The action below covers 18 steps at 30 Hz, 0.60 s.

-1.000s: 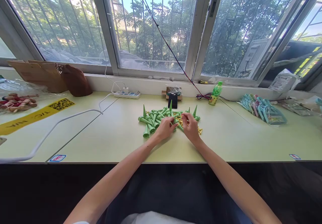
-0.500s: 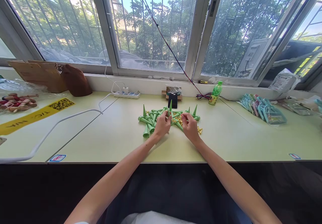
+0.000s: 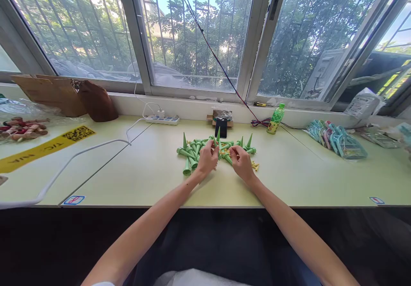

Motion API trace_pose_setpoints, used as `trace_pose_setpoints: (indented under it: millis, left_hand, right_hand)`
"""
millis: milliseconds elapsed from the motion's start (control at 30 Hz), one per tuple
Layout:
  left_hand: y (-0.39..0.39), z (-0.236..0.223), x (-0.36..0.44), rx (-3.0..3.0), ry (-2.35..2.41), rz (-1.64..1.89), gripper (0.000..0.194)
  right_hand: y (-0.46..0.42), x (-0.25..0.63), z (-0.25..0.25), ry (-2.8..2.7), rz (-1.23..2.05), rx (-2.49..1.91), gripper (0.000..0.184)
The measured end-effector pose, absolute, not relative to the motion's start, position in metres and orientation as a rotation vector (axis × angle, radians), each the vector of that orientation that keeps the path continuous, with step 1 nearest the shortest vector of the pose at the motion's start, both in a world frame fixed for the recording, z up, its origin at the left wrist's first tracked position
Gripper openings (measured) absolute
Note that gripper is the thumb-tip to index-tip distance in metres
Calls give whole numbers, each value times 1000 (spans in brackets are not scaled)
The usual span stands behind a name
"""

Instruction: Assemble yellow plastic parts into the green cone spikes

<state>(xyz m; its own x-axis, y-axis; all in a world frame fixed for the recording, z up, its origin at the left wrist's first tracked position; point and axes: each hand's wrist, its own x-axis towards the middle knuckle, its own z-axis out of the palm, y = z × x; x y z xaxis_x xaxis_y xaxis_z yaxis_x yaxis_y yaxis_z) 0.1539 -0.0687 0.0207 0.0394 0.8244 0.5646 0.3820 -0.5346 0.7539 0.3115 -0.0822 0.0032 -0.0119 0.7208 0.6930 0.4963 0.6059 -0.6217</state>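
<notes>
My left hand [image 3: 208, 157] is closed around the lower part of a green plastic cone [image 3: 218, 137], its point upward. Just to the right, my right hand [image 3: 241, 162] pinches with thumb and fingertips close to that cone; what it holds is too small to make out. A heap of green cones [image 3: 191, 154] lies left of and behind my left hand, most on their sides and a few standing. Small yellow pieces [image 3: 255, 166] are scattered beside and behind my right hand, partly hidden by it.
Behind the heap are a black phone [image 3: 221, 128] and a small open carton [image 3: 210, 118]. A green bottle [image 3: 275, 120] stands at the back right, near bagged pastel items [image 3: 345, 142]. A power strip [image 3: 162, 120] and white cable [image 3: 86, 148] lie to the left.
My right hand has shifted slightly left, nearer the cone in my left hand. The left hand keeps its hold on the cone.
</notes>
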Motion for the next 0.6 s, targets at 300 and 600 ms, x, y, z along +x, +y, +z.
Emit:
trace_pose_setpoints:
  millis: [300, 600]
  left_hand:
    - [-67, 19, 154, 1940, 1219, 1500, 11]
    - [-67, 19, 155, 1966, 1210, 1494, 11]
  right_hand:
    - [-82, 310, 4, -1684, 247, -1021, 24]
    - [-84, 309, 3, -1735, 324, -973, 22]
